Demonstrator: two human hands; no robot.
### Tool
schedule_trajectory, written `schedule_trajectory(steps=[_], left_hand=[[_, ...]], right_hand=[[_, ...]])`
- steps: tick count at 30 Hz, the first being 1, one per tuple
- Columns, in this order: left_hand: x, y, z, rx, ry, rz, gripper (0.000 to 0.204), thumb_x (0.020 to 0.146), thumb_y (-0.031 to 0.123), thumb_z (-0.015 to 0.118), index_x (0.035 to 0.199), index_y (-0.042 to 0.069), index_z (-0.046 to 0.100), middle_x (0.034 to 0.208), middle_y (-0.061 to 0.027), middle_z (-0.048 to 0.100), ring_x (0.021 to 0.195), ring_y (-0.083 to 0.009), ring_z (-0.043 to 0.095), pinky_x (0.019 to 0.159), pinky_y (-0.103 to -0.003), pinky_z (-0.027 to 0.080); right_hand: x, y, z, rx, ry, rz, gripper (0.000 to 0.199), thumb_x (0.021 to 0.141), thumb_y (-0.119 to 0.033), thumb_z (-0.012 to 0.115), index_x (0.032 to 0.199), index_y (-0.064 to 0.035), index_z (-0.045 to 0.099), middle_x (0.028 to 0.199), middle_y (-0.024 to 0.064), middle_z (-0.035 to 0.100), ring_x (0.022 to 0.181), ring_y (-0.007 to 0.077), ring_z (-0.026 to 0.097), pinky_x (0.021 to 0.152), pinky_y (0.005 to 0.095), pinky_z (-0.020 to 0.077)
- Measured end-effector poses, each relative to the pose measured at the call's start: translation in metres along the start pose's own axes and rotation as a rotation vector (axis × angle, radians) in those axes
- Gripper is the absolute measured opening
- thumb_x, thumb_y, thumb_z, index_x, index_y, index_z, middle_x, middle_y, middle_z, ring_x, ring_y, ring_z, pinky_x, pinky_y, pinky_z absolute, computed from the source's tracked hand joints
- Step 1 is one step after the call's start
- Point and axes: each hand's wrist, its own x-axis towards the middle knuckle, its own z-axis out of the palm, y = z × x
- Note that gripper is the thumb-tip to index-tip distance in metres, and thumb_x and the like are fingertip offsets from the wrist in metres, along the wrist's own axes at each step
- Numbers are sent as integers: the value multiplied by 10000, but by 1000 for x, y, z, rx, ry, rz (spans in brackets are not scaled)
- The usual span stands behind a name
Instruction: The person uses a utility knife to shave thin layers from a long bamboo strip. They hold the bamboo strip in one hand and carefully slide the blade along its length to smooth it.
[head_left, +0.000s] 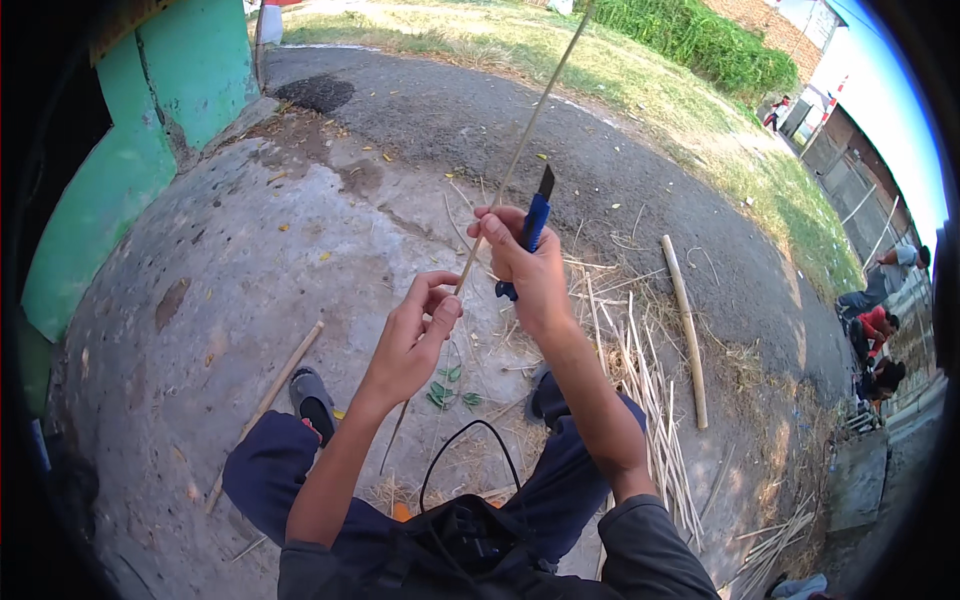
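A long, thin bamboo strip (529, 132) runs slantwise up and away between my hands, its far end passing out of the top edge. My left hand (408, 338) pinches its lower part between thumb and fingers, and a thin tail shows below toward the ground. Higher up, the fingertips of my right hand (527, 262) grip the same strip. A blue utility knife (535, 222) is also held in my right hand, its dark blade out and pointing up and away; part of its handle is hidden by the palm.
Loose bamboo strips (655, 440) lie right of my legs, with a thick pole (686, 330) beyond. Another pole (268, 388) lies left, near my shoe (312, 402). Green leaves (440, 395) lie between my feet. A green wall (110, 200) stands left; several people (880, 320) sit far right.
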Motion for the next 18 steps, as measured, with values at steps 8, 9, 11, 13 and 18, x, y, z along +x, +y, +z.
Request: schedule_trajectory(steps=[8,9,11,13,18], left_hand=[[-25,-39,-53,120,-176,-26,358,1118,247,626,1385,12,590,1255,-112,700,1172,-161,679,1033,-354,538],[-29,-41,-57,67,-182,-75,341,1119,234,623,1372,7,600,1214,-103,715,1122,-158,692,1016,-349,546],[-34,-49,-62,9,-180,-126,324,1121,222,619,1359,2,610,1173,-95,729,1072,-154,704,999,-344,555],[-37,-60,-66,-85,-173,-147,275,1130,203,599,1310,-1,644,1058,-54,740,932,-118,706,883,-299,577],[-49,-62,-68,-35,-239,-281,233,1139,185,570,1245,14,688,907,-11,713,776,-66,654,718,-252,540]], right_hand=[[42,-25,-32,51,133,-231,346,1083,-200,696,1344,28,679,1120,97,761,558,2,349,514,217,270],[45,-27,-32,52,122,-222,346,1083,-200,696,1344,28,679,1120,97,761,558,2,349,514,217,270],[46,-30,-34,81,128,-242,369,1091,-200,685,1377,31,654,1139,107,762,563,6,356,526,217,284],[48,-34,-37,80,163,-233,378,1092,-198,682,1391,30,643,1148,109,762,560,6,352,526,217,285],[50,-41,-52,109,215,-249,405,1095,-192,677,1436,14,605,1195,99,740,558,7,339,531,216,290]])
